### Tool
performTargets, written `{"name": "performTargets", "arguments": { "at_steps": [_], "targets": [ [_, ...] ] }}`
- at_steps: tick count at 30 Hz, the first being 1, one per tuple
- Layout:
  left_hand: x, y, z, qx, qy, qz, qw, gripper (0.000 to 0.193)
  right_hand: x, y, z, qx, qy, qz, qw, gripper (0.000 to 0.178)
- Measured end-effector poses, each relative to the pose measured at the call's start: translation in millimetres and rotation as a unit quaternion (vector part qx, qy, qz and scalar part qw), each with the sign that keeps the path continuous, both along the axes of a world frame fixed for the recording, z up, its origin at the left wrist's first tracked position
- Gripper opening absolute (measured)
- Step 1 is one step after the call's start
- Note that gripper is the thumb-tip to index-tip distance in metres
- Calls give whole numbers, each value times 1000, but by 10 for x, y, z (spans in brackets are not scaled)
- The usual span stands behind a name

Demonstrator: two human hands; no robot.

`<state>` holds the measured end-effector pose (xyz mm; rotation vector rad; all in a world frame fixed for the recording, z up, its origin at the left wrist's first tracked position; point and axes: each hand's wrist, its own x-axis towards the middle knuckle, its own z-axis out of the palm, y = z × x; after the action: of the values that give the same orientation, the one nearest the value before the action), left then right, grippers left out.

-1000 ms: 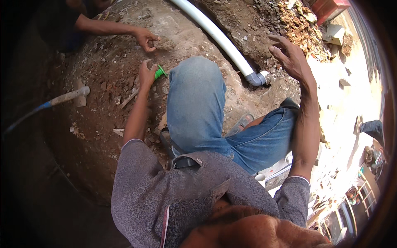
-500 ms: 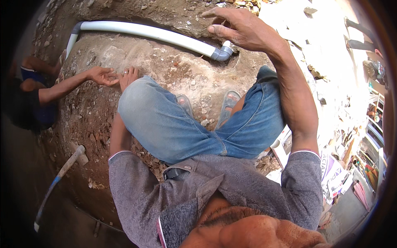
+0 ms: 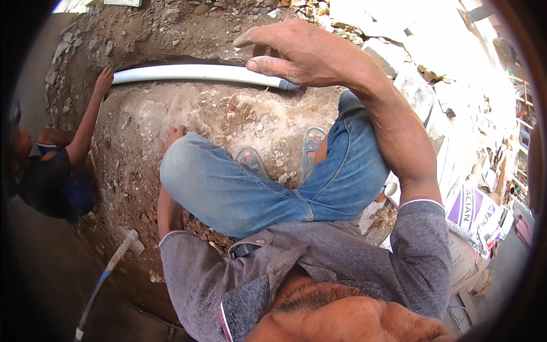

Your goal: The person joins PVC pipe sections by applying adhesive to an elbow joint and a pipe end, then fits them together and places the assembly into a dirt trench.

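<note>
A white pipe (image 3: 182, 72) lies in a trench dug in the soil, with a grey fitting (image 3: 288, 85) at its right end. Above that end hovers my right hand (image 3: 307, 54), empty, thumb and fingers apart, hiding part of the fitting. Beyond my left knee, my left hand (image 3: 175, 135) rests at the dirt; only its fingers show, seemingly stretched out with nothing in them, and the knee covers the rest. A co-worker's hand (image 3: 104, 81) is at the pipe's left end, hiding the elbow there.
A co-worker (image 3: 51, 176) crouches at the left. A hammer-like tool with a long handle (image 3: 111, 265) lies at lower left. Broken concrete (image 3: 387, 54) lines the right side, with a printed sack (image 3: 476, 219) and a short white pipe piece (image 3: 392, 191) lower down.
The co-worker's hand has gone from beside my left hand to the pipe's left end. My right hand has shifted left and now covers part of the fitting. The view has tilted slightly.
</note>
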<state>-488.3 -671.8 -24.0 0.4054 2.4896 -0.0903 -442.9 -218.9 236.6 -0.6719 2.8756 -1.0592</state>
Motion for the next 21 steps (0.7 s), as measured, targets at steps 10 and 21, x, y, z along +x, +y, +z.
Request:
{"name": "performTargets", "arguments": {
  "at_steps": [10,21],
  "targets": [
    [-391,2191,1530,552,-314,221,740,48,-3,35,178,-22,-116,17,993,41],
    [61,3849,1495,581,-546,237,556,65,433,814,-1050,-97,-118,-271,950,76]
  ]
}}
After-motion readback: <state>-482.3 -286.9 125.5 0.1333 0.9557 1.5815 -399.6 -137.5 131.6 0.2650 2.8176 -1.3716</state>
